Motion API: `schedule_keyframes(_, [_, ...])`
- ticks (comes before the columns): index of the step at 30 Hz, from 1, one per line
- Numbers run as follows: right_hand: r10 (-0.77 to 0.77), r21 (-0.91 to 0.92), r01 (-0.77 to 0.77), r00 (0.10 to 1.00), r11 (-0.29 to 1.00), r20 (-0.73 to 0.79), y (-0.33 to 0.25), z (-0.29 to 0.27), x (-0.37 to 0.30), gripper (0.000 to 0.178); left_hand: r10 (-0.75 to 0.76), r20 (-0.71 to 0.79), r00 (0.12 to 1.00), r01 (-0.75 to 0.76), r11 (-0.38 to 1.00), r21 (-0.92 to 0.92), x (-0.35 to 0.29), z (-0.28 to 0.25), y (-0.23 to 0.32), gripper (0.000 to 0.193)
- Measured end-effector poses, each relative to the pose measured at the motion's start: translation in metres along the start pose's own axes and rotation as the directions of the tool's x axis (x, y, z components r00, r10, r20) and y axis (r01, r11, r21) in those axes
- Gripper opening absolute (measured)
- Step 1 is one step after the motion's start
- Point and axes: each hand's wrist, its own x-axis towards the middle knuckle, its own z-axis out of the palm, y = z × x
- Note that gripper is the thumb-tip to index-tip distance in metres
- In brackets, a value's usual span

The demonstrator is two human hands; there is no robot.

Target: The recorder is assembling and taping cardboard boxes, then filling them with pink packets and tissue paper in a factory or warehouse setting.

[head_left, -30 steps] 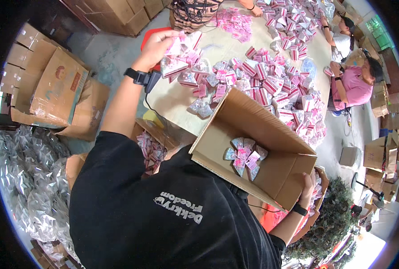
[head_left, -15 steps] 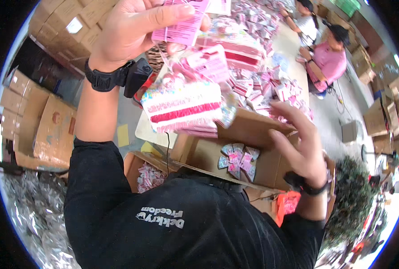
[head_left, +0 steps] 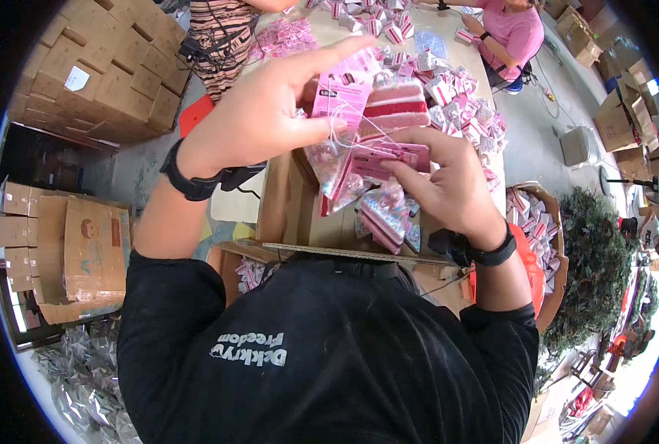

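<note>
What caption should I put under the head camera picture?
Left hand and right hand hold pink tags of cake-slice trinkets above an open cardboard box.

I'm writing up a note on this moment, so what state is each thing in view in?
Left hand: closed on pink tags
Right hand: pinching another pink tag
Handled cake slices: bunched over the box
Cardboard box: open, interior partly hidden
Right-side box: open, holding cake slices
Cake-slice pile: loosely heaped
Wrist straps: fastened
Upper-left cartons: stacked
</note>
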Motion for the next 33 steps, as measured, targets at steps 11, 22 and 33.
schedule_keyframes(11, [-0.231, -0.194, 0.211, 0.969, 0.958, -0.088, 0.015, 0.007, 0.008, 0.029, -0.274, 0.091, 0.957, 0.277, 0.961, -0.017, -0.013, 0.045, -0.025, 0.042])
schedule_keyframes(22, [0.077, 0.086, -0.082, 0.995, 0.993, 0.066, 0.056, 0.028, 0.011, 0.022, -0.225, 0.142, 0.964, 0.196, 0.962, 0.19, -0.03, 0.047, -0.034, 0.06])
schedule_keyframes(33, [0.042, 0.335, -0.078, 0.992, 0.939, 0.115, 0.065, 0.03, 0.012, 0.017, -0.158, 0.107, 0.982, 0.18, 0.953, -0.245, -0.038, 0.068, -0.099, 0.058])
